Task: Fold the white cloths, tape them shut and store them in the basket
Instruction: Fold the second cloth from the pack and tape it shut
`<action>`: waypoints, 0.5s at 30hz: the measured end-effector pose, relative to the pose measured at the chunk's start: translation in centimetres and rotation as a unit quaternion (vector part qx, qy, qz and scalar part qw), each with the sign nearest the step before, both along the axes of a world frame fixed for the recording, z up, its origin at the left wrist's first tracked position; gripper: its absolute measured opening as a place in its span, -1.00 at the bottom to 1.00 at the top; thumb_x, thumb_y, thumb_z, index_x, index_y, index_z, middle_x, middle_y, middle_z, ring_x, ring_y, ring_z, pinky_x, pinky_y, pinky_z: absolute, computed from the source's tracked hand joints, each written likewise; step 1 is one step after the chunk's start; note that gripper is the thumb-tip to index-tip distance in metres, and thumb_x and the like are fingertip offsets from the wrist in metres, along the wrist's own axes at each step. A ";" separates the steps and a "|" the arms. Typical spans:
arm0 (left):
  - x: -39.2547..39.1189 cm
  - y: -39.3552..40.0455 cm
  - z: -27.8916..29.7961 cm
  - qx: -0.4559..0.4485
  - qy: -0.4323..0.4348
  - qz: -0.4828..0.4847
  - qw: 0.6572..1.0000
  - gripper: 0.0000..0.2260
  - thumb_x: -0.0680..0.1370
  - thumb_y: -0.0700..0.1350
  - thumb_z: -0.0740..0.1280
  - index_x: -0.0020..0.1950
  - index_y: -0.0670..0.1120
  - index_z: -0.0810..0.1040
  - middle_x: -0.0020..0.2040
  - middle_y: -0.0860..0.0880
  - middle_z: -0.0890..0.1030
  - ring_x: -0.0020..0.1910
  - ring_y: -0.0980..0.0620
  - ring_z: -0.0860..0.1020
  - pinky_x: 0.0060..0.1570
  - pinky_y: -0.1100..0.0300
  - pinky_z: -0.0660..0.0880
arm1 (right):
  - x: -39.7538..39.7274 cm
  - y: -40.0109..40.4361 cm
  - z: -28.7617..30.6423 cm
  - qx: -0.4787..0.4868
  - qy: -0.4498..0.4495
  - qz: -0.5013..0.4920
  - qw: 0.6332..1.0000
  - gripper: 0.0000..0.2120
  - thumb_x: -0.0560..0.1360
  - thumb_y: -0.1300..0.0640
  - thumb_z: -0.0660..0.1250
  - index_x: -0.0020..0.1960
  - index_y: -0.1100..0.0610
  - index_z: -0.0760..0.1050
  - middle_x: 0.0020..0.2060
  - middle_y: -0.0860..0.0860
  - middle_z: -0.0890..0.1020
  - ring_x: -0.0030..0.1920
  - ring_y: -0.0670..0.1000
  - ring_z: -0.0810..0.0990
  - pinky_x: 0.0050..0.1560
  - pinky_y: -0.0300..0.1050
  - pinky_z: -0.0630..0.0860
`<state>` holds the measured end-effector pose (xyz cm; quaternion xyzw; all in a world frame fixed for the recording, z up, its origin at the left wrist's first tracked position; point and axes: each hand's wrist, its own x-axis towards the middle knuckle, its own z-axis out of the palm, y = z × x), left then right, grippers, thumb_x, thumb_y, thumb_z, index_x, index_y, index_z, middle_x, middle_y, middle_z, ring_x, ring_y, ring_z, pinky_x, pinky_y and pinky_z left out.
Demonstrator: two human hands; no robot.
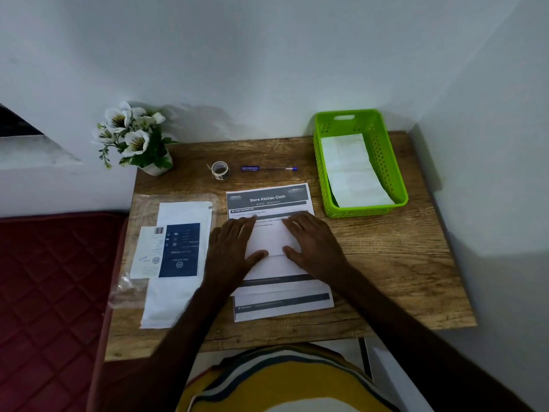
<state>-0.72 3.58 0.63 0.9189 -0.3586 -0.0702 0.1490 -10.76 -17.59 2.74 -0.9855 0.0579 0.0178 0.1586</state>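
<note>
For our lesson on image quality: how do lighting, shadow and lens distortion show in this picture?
Head view: dim, even light; the artificial white flowers cast a soft shadow on the wall; wide-angle lens bows the wooden table edges; small print on the printed instruction sheet is blurred, and only its heading is readable.

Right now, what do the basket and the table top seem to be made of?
Basket: likely moulded plastic, bright green, slightly glossy, walls perforated with even rows of holes. Table top: wood or wood-look laminate, matte brown with visible grain streaks; which one cannot be told.
</note>
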 end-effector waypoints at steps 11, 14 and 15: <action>3.2 -1.4 1.4 0.050 0.072 -0.016 0.996 -0.29 0.37 0.32 0.53 0.42 0.03 0.49 0.42 -0.06 0.45 0.43 -0.12 0.34 0.40 -0.04 0.24 | 3.9 -0.6 1.9 0.022 0.131 0.013 0.991 -0.25 0.34 -0.20 0.57 0.43 0.01 0.43 0.35 0.07 0.43 0.42 0.12 0.32 0.37 0.11 0.36; 3.3 -1.6 1.7 0.045 0.072 -0.012 0.996 -0.29 0.35 0.32 0.55 0.38 0.03 0.49 0.39 -0.06 0.46 0.41 -0.12 0.35 0.38 -0.03 0.25 | 4.2 -0.5 2.4 0.021 0.139 0.011 0.990 -0.27 0.31 -0.19 0.60 0.37 0.00 0.44 0.34 0.06 0.43 0.41 0.11 0.32 0.37 0.10 0.35; 3.2 -1.6 1.7 0.037 0.069 -0.011 0.997 -0.30 0.33 0.30 0.57 0.36 0.02 0.49 0.36 -0.06 0.48 0.39 -0.12 0.37 0.37 -0.03 0.26 | 4.3 -0.4 2.5 0.021 0.136 0.009 0.990 -0.29 0.30 -0.18 0.61 0.35 0.01 0.44 0.32 0.06 0.44 0.40 0.11 0.33 0.35 0.08 0.35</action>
